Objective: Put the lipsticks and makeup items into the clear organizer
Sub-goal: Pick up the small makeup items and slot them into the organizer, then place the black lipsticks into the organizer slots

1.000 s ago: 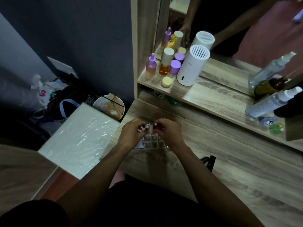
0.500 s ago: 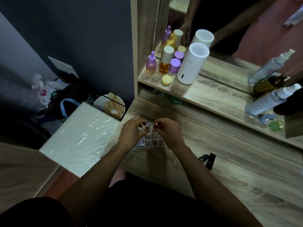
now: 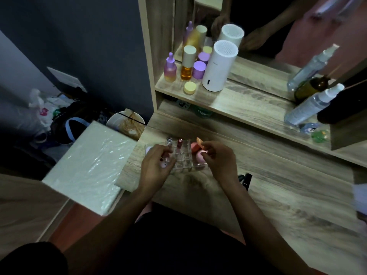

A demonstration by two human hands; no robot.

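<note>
Dark tubes [image 3: 245, 178]: two small black cylinders lying on the wooden desk [image 3: 278, 195], just right of the right wrist, long axes running roughly toward the viewer.
White box [image 3: 89, 165]: plastic-wrapped, off the desk's left edge, near the left forearm.
Left hand [image 3: 156, 165]: fingers curled against the left end of the clear organizer [image 3: 182, 161], with pale pink items under the fingertips; whether it is pinching anything I cannot tell.
Right hand [image 3: 218, 159]: fingers bent together at the organizer's right end, touching a pink rounded sponge [image 3: 199, 155]; whether the hand truly grips it is unclear.
Clear organizer: sits on the desk between both hands, gridded compartments mostly empty.
Silver-capped tube [image 3: 169, 141]: upright in the back-left cells.
Red lipstick [image 3: 180, 143]: upright beside it, cap up.
Orange sponge [image 3: 195, 145]: at the back right, tip pointing up.
Bowl [image 3: 127, 126]: beyond the white box, left of the desk.
Shelf [image 3: 238, 104]: carries a white perforated cylinder [image 3: 218, 66], purple and amber bottles [image 3: 186, 66], a yellow jar [image 3: 190, 87], and spray bottles [image 3: 309, 108] leaning at right.
Writing: none legible; a green label under the shelf is blurred.
</note>
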